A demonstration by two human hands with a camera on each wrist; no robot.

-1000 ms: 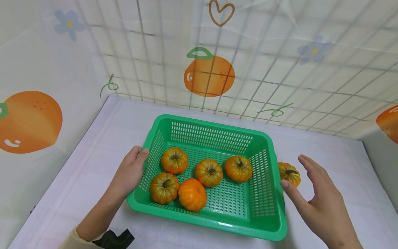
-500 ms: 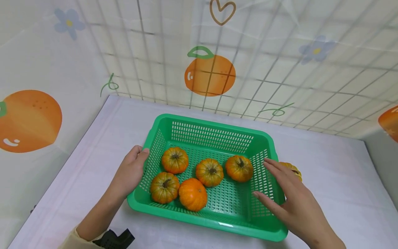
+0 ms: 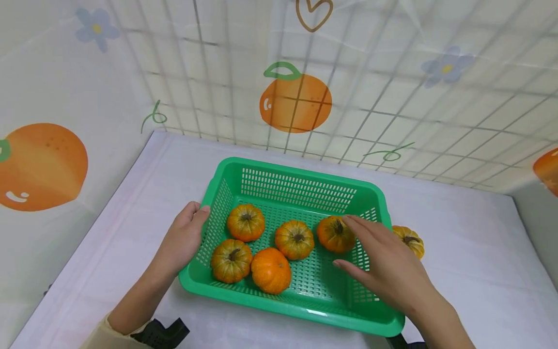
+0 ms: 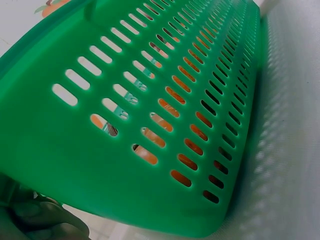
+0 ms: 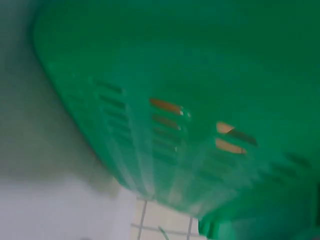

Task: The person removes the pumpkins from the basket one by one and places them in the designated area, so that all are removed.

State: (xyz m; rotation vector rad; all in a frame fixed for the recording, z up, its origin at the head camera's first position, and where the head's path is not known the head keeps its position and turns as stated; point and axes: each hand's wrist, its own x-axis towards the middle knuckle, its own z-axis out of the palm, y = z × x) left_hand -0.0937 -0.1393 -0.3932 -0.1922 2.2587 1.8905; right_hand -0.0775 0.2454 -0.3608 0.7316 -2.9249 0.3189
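A green plastic basket (image 3: 287,309) with slotted walls holds several small orange pumpkins. My left hand (image 3: 184,240) grips its left rim, thumb on top; in the left wrist view the curled fingers (image 4: 47,217) show beside the basket wall (image 4: 95,170). Over the basket's right side reaches my right hand (image 3: 388,266), thumb and fingers spread apart. Its fingertips are at the rightmost pumpkin (image 3: 333,236) in the basket; whether they touch it I cannot tell. The right wrist view is blurred and mostly filled by the basket's outer wall (image 5: 150,65).
Outside the basket, just beyond its right wall, another pumpkin (image 3: 411,244) lies on the white tablecloth (image 3: 475,257), partly hidden. A wire grid (image 3: 370,111) behind a printed sheet closes off the back. A pale side wall (image 3: 43,87) stands at the left.
My right hand has moved left, from beside the pumpkin outside to over the basket, with its fingers near the rightmost pumpkin inside. The left hand keeps its grip on the rim.
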